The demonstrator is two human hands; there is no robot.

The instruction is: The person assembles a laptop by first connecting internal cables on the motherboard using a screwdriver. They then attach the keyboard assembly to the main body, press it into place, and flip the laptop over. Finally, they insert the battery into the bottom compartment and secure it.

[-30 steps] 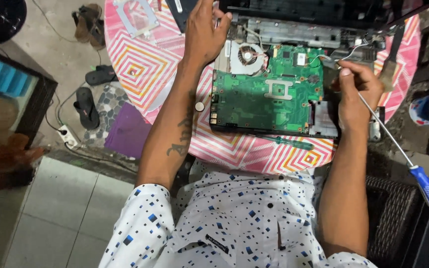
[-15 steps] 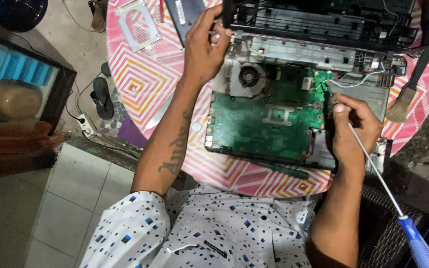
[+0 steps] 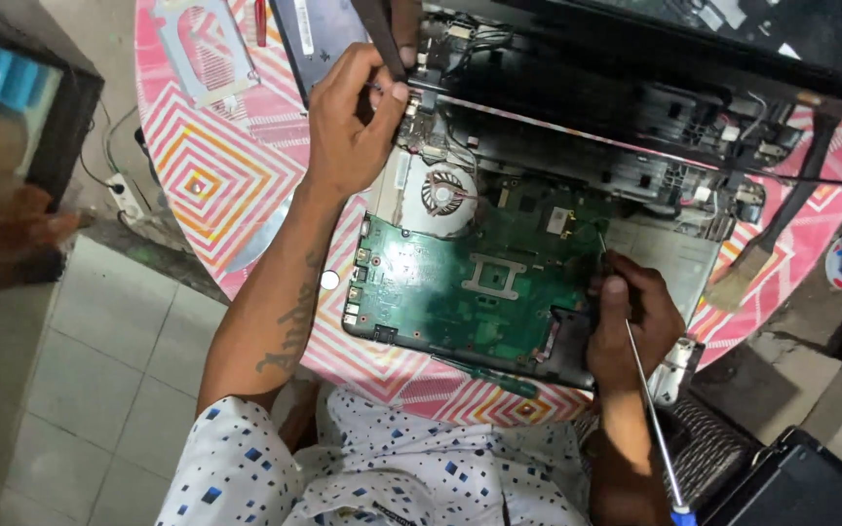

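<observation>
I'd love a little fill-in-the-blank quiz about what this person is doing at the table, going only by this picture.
1. The right hand holds a long ____ with a blue handle.
2. The circuit board inside the opened laptop is ____ in colour.
3. The left hand grips the laptop at its upper ____ corner as seen here.
4. The round cooling ____ sits just above the board, near the left hand.

Missing words: screwdriver; green; left; fan
</observation>
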